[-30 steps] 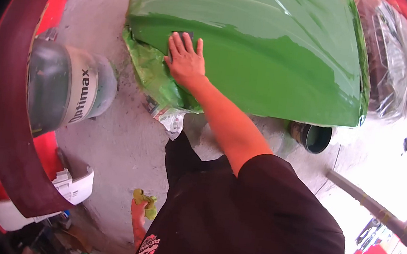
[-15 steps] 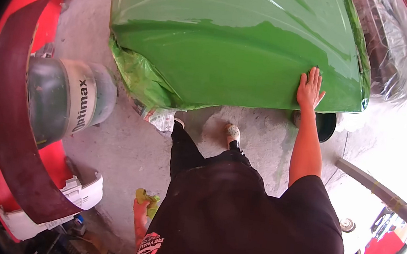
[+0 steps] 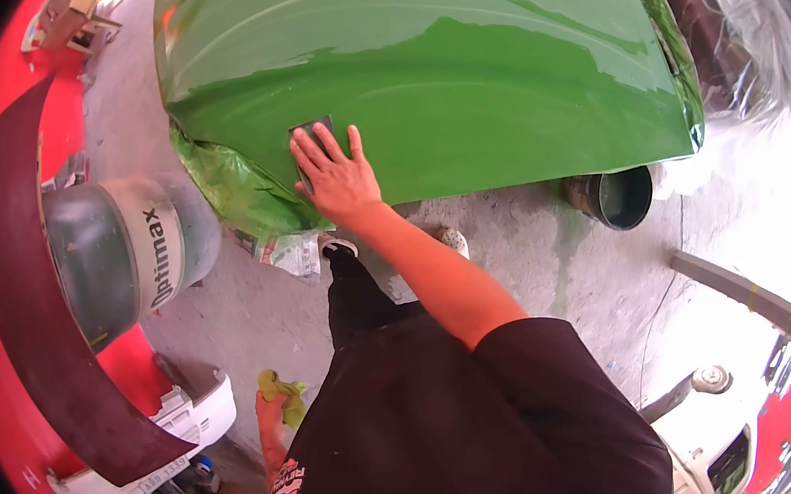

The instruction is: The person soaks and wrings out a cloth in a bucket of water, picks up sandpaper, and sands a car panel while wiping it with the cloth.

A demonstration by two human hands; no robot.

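A large green panel (image 3: 489,111), wet and glossy over part of its surface, fills the upper middle. Near its lower left edge my right hand (image 3: 340,177) lies with fingers spread, pressing a dark grey sheet (image 3: 324,128) flat against it. Low on the left, beside my body, my left hand (image 3: 270,412) is closed around a yellow-green cloth (image 3: 289,397). Crinkled green masking film (image 3: 232,184) hangs from the panel's left corner.
A clear drum (image 3: 113,244) and a curved maroon panel (image 3: 13,262) stand at left. White bumper-like parts (image 3: 206,411) lie below them. A dark bucket (image 3: 624,197) sits under the panel's right edge. A grey beam (image 3: 751,297) is at right.
My right hand has moved left across the green panel, from its right side to near the left corner, and the dark sheet now shows under it. The view has shifted. My left hand still holds the cloth.
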